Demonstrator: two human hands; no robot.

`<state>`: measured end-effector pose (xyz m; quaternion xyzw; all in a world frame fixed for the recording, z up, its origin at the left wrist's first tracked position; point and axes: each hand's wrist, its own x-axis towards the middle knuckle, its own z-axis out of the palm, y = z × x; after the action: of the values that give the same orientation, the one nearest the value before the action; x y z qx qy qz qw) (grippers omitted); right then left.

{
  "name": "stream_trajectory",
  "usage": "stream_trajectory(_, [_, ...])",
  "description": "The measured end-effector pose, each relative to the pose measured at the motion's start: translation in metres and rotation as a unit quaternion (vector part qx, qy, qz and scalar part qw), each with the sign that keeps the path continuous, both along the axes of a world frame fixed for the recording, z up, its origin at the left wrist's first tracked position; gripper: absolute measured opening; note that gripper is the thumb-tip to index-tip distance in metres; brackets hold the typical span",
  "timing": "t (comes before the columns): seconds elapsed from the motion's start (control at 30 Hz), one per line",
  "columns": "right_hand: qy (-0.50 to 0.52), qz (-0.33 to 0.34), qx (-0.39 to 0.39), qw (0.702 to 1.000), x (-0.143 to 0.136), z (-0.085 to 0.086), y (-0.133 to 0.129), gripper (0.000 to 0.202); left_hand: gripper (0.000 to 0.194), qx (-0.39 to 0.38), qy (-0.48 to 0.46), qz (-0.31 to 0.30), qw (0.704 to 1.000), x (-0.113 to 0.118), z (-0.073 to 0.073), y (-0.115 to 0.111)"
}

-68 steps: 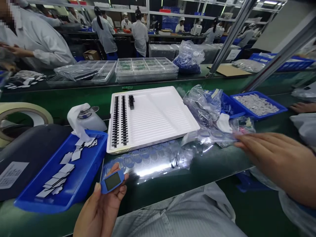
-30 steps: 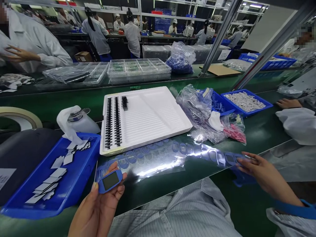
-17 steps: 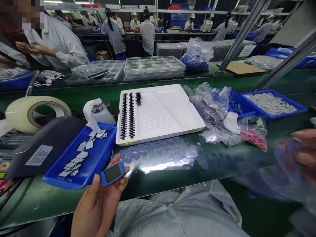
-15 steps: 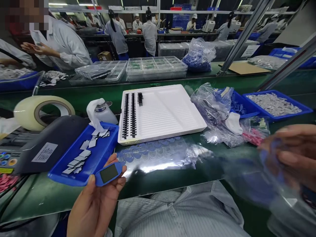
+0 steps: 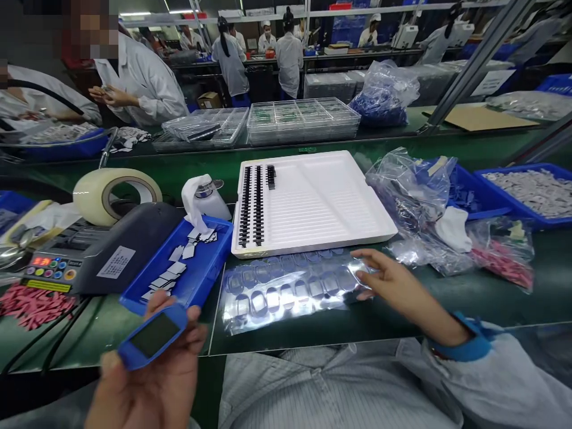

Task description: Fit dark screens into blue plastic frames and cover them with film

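A factory: white-coated workers (image 5: pixel 289 58) along benches (image 5: pixel 482 295).

I can't read any words or numbers for sure. The dark machine (image 5: pixel 149 232) has a white sticker (image 5: pixel 117 263) on its side with rows of tiny black print, too small to read. On its front, a little window (image 5: pixel 42 261) shows red glowing numbers, but they are too blurry. Under the round coloured buttons (image 5: pixel 55 264) is a yellow strip (image 5: pixel 49 286). A white sign (image 5: pixel 494 82) at the back, by the slanted metal post (image 5: pixel 476 65), is too far away to read.
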<state>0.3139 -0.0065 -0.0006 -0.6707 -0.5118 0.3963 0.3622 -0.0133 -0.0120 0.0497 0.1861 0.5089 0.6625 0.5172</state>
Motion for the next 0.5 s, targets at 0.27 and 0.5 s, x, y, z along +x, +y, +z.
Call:
stream_trajectory(0.27, [-0.289,-0.011,0.075,0.954,0.01,-0.025,0.0,0.038,0.036,-0.01,-0.034,-0.264,0.964,0.068,-0.063,0.022])
stream_trajectory(0.5, [-0.4,-0.042,0.067,0.913,-0.018,-0.034,0.035,0.03,0.039,-0.037,0.012,-0.238,0.971,0.069,-0.079,0.029])
